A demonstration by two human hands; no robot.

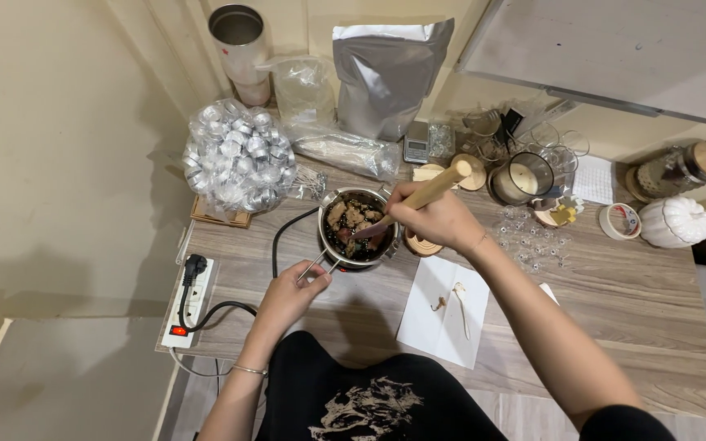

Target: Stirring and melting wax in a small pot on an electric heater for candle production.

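Note:
A small metal pot [325, 242] stands on the wooden table, filled with brown chunks in dark liquid. My left hand [292, 294] grips the pot's thin wire handle [315, 265] at its near left side. My right hand [435, 217] is closed around a wooden-handled spatula [437, 189], whose blade dips into the pot's contents. The handle points up and to the right.
A white paper sheet [431, 322] with small bits lies right of the pot. A bag of metal cups [239, 155], a silver pouch [386, 73], a glass candle jar [523, 177], tape [619, 220] and a white pumpkin jar [676, 221] line the back. A power strip [189, 302] sits at the left edge.

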